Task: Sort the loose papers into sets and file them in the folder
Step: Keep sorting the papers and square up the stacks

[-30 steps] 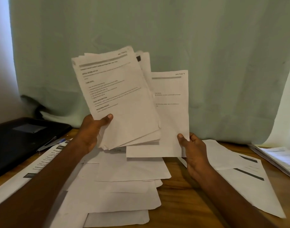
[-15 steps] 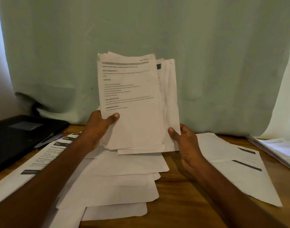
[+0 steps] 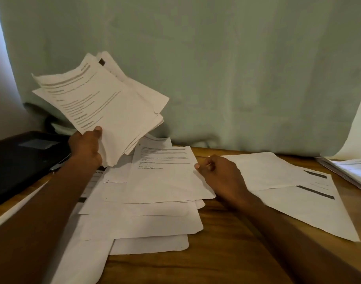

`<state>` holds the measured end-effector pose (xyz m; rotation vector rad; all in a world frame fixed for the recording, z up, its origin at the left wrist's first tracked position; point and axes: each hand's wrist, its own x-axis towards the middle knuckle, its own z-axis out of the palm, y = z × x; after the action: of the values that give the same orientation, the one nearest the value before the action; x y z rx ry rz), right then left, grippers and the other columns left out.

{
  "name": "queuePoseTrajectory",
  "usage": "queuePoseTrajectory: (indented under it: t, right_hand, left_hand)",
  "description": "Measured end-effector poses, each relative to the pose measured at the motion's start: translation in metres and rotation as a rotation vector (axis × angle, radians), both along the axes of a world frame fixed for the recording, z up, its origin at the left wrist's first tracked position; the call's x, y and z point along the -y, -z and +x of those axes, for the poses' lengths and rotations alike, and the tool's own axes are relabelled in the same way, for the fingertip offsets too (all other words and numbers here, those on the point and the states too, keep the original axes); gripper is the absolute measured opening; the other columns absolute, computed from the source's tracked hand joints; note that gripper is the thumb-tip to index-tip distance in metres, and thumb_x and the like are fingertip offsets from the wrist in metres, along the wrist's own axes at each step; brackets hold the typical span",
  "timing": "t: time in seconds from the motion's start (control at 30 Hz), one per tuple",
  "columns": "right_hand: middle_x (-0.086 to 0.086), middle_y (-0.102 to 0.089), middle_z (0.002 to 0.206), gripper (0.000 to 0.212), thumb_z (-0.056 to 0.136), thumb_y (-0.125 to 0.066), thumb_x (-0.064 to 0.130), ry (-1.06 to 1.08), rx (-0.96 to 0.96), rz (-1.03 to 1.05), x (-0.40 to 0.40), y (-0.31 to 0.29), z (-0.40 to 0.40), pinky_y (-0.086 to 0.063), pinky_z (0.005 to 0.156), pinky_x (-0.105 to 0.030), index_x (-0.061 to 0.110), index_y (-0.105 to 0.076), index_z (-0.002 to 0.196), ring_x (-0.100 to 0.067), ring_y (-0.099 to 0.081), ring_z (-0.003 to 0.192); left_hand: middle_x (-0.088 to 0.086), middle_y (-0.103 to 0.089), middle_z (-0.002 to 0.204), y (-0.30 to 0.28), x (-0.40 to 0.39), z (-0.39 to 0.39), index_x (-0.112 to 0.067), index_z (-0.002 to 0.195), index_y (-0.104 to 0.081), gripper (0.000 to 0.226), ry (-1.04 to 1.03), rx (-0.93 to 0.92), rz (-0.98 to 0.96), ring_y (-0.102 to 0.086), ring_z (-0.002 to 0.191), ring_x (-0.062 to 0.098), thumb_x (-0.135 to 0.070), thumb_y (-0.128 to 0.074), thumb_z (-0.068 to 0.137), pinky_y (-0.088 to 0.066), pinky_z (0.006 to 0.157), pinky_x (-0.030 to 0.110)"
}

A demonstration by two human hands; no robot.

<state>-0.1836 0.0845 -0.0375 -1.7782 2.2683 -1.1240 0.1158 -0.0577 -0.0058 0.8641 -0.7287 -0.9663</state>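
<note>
Left arm enters from the lower left and rises to the left hand [image 3: 86, 144], held above the desk with thumb laid across the front of a sheaf of papers [image 3: 106, 103] and the other fingers hidden behind it, gripping its lower corner; sheaf tilted to the left, fanned at the upper edges, printed text on the front sheet blurred and unreadable, a dark square visible on a sheet behind. Right arm enters from the lower right, right hand [image 3: 220, 175] low over the desk with fingers curled, thumb and forefinger pinching the right edge of the top sheet [image 3: 165, 175] of the central pile [image 3: 142, 220]; that sheet lies face up, headed lines of print too small to read. Central pile: loose white sheets, overlapping and askew on the wooden desk [image 3: 233, 259], lower sheets mostly covered. Right of the hand, two further sheets [image 3: 288, 187] with dark bars, flat on the desk. Far right, a stack of papers [image 3: 351, 171] cut off by the frame edge. Far left, a black folder [image 3: 18, 158], partly out of frame, a pen [image 3: 60, 163] at its edge largely hidden by the left wrist. Pale green curtain [image 3: 216, 68] behind
</note>
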Motion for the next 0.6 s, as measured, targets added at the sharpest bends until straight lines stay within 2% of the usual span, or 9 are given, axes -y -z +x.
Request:
queuePoseTrajectory:
  t: [0.07,0.17,0.3,0.4,0.5,0.6]
  right_hand:
    - [0.006,-0.063,0.101,0.041,0.089,-0.061,0.067,-0.015,-0.079,0.094,0.001,0.003,0.006,-0.051,0.079,-0.034,0.027,-0.061,0.101,-0.014,-0.059,0.092]
    - [0.004,-0.058,0.116,0.067,0.081,-0.057,0.08,-0.017,-0.161,0.201,0.005,0.007,0.009,-0.055,0.088,-0.039,0.03,-0.057,0.125,-0.017,-0.058,0.105]
    - [0.004,-0.059,0.132,0.076,0.08,-0.058,0.081,0.01,-0.226,0.295,0.009,0.009,0.009,-0.055,0.094,-0.041,0.03,-0.051,0.137,-0.019,-0.058,0.117]
    - [0.008,-0.063,0.126,0.063,0.085,-0.06,0.075,0.024,-0.197,0.314,0.009,0.009,0.007,-0.054,0.09,-0.036,0.027,-0.055,0.126,-0.017,-0.061,0.11]
    - [0.011,-0.059,0.097,0.043,0.088,-0.063,0.068,0.017,-0.169,0.29,0.006,0.007,0.005,-0.049,0.078,-0.03,0.028,-0.051,0.1,-0.013,-0.058,0.091]
    - [0.009,-0.059,0.087,0.038,0.088,-0.07,0.057,0.047,-0.104,0.235,0.007,0.008,0.001,-0.049,0.075,-0.031,0.022,-0.057,0.094,-0.013,-0.059,0.085]
  left_hand:
    - [-0.002,-0.059,0.118,0.003,0.002,0.002,-0.014,0.137,-0.058,0.04,-0.005,-0.014,0.021,-0.055,0.108,0.018,-0.011,-0.067,0.098,-0.044,0.094,0.033]
    - [-0.002,-0.061,0.117,0.005,0.004,0.003,-0.018,0.13,-0.061,0.035,0.011,0.001,0.05,-0.057,0.109,0.02,-0.013,-0.07,0.096,-0.047,0.098,0.039]
    - [-0.004,-0.065,0.115,0.006,0.006,0.003,-0.023,0.116,-0.063,0.024,0.066,0.039,0.054,-0.059,0.112,0.022,-0.015,-0.071,0.095,-0.048,0.104,0.047]
    - [0.0,-0.068,0.118,0.005,0.004,-0.002,-0.023,0.119,-0.065,0.027,0.158,0.073,0.039,-0.062,0.111,0.026,-0.016,-0.073,0.094,-0.05,0.102,0.053]
    - [0.003,-0.07,0.121,0.003,0.002,-0.012,-0.015,0.129,-0.065,0.036,0.237,0.09,-0.038,-0.066,0.104,0.023,-0.009,-0.071,0.095,-0.053,0.096,0.045]
    - [-0.001,-0.072,0.112,0.002,-0.001,-0.022,-0.016,0.124,-0.066,0.032,0.289,0.093,-0.06,-0.068,0.1,0.02,-0.003,-0.069,0.094,-0.054,0.088,0.038]
